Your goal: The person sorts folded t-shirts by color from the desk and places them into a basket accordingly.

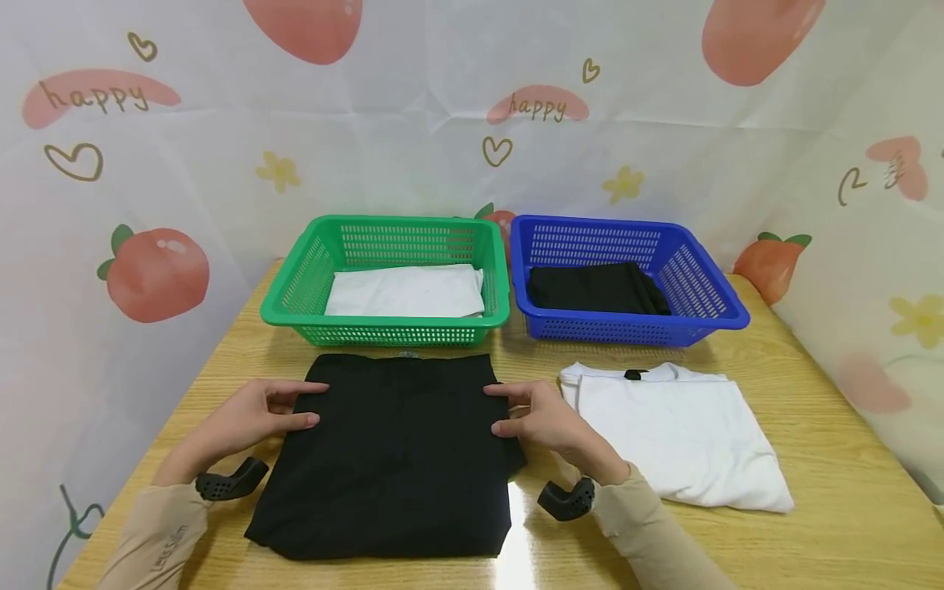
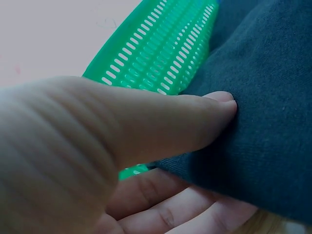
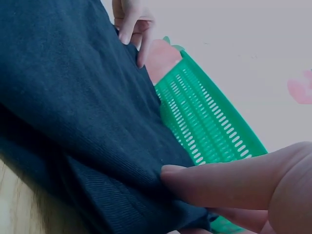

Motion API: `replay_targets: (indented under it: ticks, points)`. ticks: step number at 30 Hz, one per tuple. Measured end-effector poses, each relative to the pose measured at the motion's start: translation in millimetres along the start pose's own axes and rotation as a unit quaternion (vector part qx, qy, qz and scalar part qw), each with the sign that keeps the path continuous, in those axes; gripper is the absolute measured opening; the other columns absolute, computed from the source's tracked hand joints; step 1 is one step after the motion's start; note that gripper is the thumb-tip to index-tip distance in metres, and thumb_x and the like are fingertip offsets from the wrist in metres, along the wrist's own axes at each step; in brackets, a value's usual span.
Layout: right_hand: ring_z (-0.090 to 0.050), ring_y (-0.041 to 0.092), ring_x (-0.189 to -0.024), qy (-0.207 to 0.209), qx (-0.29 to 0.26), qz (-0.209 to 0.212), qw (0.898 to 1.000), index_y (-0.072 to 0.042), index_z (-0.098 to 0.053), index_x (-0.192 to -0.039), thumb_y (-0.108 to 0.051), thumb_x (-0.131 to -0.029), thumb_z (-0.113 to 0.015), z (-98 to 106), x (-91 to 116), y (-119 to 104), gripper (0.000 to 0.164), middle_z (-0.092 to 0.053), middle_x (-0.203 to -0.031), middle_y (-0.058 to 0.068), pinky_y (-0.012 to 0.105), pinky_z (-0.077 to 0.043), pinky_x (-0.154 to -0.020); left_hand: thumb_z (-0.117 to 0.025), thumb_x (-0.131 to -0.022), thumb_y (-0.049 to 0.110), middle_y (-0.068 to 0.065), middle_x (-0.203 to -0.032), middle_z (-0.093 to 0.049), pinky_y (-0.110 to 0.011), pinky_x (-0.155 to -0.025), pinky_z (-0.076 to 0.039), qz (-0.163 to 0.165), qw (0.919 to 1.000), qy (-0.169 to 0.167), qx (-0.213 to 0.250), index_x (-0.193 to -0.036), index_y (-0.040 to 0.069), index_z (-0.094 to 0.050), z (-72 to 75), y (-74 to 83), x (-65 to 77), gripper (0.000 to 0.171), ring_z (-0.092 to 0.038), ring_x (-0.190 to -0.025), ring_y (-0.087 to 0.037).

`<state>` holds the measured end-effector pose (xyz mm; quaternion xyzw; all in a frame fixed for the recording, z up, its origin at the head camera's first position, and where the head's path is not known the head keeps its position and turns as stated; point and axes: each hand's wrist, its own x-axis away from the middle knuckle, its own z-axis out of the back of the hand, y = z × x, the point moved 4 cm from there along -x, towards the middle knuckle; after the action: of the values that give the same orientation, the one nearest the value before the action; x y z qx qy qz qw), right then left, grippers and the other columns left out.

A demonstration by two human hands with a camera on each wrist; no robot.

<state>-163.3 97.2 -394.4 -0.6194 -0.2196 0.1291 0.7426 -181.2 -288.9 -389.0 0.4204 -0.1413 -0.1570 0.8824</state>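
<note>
A black folded shirt (image 1: 391, 459) lies on the table in front of me. My left hand (image 1: 247, 418) pinches its left edge, and the left wrist view has the thumb (image 2: 214, 105) on top of the cloth with the other fingers beneath. At the opposite edge my right hand (image 1: 542, 418) pinches the shirt too; its thumb (image 3: 195, 183) presses on the fabric in the right wrist view, while its other fingers are partly hidden under the cloth. To the right of that hand lies a white folded shirt (image 1: 674, 434) with a black neck tag.
Behind the black shirt stands a green basket (image 1: 383, 322) holding white folded cloth (image 1: 406, 291). A blue basket (image 1: 627, 326) beside it contains black folded cloth (image 1: 590, 287). The wooden table (image 1: 833, 508) meets a printed white backdrop (image 1: 413, 82) at the back and sides.
</note>
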Motion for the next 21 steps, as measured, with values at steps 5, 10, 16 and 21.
replay_targets:
  ticks: [5, 10, 16, 21]
  points:
    - [-0.066, 0.028, -0.103, 0.03, 0.027, -0.006, 0.999, -0.001, -0.058, -0.136, 0.004, -0.085, -0.072, 2.3, -1.5, -0.7, 0.054, -0.06, -0.121, 0.018, 0.037, -0.054, -0.083, -0.077, -0.087, 0.032, 0.003, -0.061, -0.032, -0.028, -0.051, -0.038, -0.008, 0.9998, 0.015, -0.013, -0.134, 0.014, -0.063, 1.3, 1.1, 0.4, 0.053, -0.033, -0.05, -0.01]
    - [-0.063, 0.023, -0.105, 0.077, 0.063, -0.021, 0.995, -0.014, -0.067, -0.13, -0.002, -0.08, -0.078, 10.3, 3.9, -10.6, 0.053, -0.054, -0.136, 0.011, 0.038, -0.05, -0.087, -0.076, -0.087, 0.034, 0.002, -0.063, -0.036, -0.029, -0.051, -0.038, -0.019, 0.9992, 0.034, -0.008, -0.133, 0.016, -0.064, 3.3, 12.3, 3.2, 0.051, -0.039, -0.054, -0.014]
    - [-0.059, 0.015, -0.072, 0.065, 0.051, 0.002, 0.997, -0.009, -0.065, -0.131, 0.0, -0.08, -0.078, 26.8, 18.4, -40.0, 0.054, -0.066, -0.098, 0.007, 0.03, -0.048, -0.073, -0.076, -0.088, 0.034, -0.004, -0.069, -0.046, -0.03, -0.056, -0.044, -0.017, 0.9985, 0.041, 0.034, -0.134, 0.024, -0.064, 3.9, 41.2, 10.9, 0.048, -0.049, -0.068, -0.02]
    - [-0.054, 0.016, -0.077, 0.06, 0.048, 0.024, 0.997, -0.011, -0.065, -0.132, -0.003, -0.08, -0.079, 52.7, 35.5, -67.8, 0.054, -0.065, -0.103, 0.004, 0.028, -0.048, -0.072, -0.075, -0.089, 0.033, -0.005, -0.092, -0.064, -0.029, -0.072, -0.052, -0.014, 0.9964, 0.049, 0.067, -0.135, 0.028, -0.063, 1.8, 67.5, 13.1, 0.048, -0.059, -0.083, -0.02]
